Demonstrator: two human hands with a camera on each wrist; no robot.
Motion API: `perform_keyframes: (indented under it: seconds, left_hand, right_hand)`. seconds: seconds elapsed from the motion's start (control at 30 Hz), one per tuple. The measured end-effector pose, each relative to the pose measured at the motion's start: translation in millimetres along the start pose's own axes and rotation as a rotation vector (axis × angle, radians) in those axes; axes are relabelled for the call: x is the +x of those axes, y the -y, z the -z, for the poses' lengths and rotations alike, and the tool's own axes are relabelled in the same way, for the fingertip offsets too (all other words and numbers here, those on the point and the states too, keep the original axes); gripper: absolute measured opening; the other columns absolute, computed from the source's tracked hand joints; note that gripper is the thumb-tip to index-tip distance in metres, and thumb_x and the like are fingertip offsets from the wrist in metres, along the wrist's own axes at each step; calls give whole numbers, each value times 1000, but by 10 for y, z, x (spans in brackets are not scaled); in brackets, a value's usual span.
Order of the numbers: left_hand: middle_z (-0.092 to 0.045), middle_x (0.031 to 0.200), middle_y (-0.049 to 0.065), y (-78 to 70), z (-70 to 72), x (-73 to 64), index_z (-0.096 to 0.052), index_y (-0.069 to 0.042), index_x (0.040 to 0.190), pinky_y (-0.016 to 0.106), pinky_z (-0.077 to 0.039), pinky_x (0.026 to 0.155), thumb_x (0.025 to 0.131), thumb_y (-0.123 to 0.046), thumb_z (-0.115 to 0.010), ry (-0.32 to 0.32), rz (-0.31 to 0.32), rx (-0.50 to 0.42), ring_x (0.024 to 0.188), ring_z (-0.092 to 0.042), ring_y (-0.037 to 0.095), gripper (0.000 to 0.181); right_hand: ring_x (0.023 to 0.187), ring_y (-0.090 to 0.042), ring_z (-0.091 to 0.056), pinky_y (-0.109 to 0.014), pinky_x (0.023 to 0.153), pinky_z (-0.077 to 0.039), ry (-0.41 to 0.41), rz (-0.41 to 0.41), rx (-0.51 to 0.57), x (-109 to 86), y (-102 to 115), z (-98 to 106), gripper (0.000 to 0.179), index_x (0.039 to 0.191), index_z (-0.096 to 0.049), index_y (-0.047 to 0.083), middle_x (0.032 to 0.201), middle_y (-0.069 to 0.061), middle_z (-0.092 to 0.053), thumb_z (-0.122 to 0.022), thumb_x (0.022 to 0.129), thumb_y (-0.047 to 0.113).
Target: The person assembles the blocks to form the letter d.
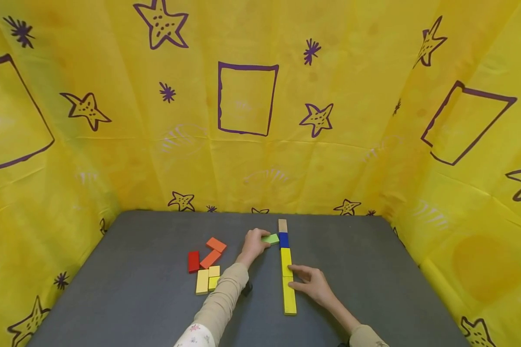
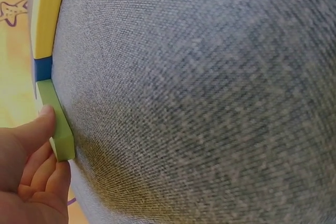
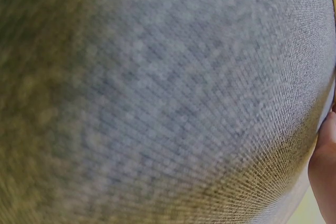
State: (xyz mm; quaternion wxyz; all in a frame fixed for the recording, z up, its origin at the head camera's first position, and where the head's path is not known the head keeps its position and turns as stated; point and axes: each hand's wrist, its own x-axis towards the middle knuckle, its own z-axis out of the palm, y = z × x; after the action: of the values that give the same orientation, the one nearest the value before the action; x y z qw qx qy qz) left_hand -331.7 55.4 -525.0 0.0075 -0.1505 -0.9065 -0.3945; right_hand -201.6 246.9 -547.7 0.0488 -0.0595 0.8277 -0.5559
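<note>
My left hand [image 1: 254, 242] pinches a light green block [image 2: 58, 124] between thumb and fingers. One end of that block meets a blue block [image 1: 284, 240], pointing off to the left of a straight row. In the row, a plain wooden block [image 1: 282, 225] lies farthest away, then the blue one, then two long yellow blocks [image 1: 289, 303] end to end. Fingertips of my right hand [image 1: 314, 284] touch the right side of the yellow blocks near their joint, fingers loosely extended. The right wrist view shows only a bit of that hand at its edge.
Left of my left forearm lies a loose group: a red block [image 1: 193, 261], two orange blocks [image 1: 210, 259], two pale yellow blocks [image 1: 202, 282] and a brighter yellow one [image 1: 213, 283]. Yellow patterned cloth [image 1: 247, 168] walls the dark grey table [image 1: 139, 270] at the back and sides.
</note>
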Motion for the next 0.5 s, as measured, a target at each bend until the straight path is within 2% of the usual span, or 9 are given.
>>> perform_keyframes:
  seconds: [0.33,0.5]
  left_hand:
    - [-70,107,16,-11,11,-5,-71,-1,109,41,-50,85,77,-4,-76,-7,-14,0,98,-62,30,33]
    - [-70,110,15,11,17,-20,-70,-1,111,43,-49,88,77,-7,-77,2,9,-28,102,-62,30,35]
  right_hand:
    - [123,-32,-55,-39,98,-45,-3,-3,-34,-9,27,7,50,127,-60,6,129,-15,-61,-74,81,24]
    - [123,-32,-54,-39,98,-45,1,-1,-40,-15,11,4,51,127,-60,6,129,-15,-60,-74,81,26]
